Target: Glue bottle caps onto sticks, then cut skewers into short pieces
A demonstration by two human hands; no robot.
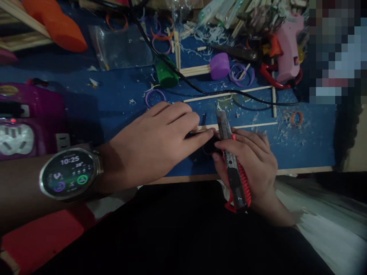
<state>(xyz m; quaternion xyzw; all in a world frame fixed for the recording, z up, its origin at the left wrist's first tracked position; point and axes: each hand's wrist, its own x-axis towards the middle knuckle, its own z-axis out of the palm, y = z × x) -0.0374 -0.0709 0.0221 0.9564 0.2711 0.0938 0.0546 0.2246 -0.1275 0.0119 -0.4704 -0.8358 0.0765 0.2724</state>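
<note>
My right hand (255, 162) is closed around a red box cutter (237, 179), its metal blade (222, 118) pointing away from me. My left hand (163, 141), with a smartwatch (71, 173) on the wrist, pinches a thin wooden stick (252, 125) that runs rightward behind the cutter. The stick's left end is hidden by my left fingers. Between the two hands is a small black object (213, 147), partly covered by fingers; its kind is unclear. My left index fingertip is close to the cutter's blade.
A black cable (200, 91) crosses the blue table (120, 95). Farther back lie a green cap (166, 72), a purple cap (220, 65), cut plastic rings, shavings, scissors (252, 55) and a pink glue gun (289, 49). A purple power box (43, 110) stands left.
</note>
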